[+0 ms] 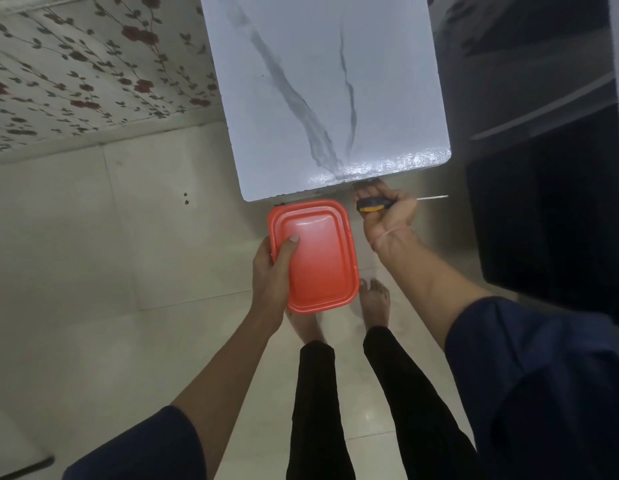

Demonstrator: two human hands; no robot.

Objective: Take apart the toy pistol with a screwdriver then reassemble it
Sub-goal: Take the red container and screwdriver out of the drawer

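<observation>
Pale tiled floor [128,237] fills the lower view, and a white desk [318,81] with grey marble veining stands above it. A red lidded box [318,258] is held in the air just short of the desk's near edge. Its contents are hidden. The left hand [270,271] grips the box's left rim, thumb pressed on the lid. The right hand [387,209], near the desk's edge, is curled round the screwdriver [372,203] by its black-and-yellow handle, the thin shaft pointing right.

Single wide-angle head view, steeply downward (first-person), left hand [270,271] and right hand [387,216] near, table [322,81] edge just ahead.
</observation>
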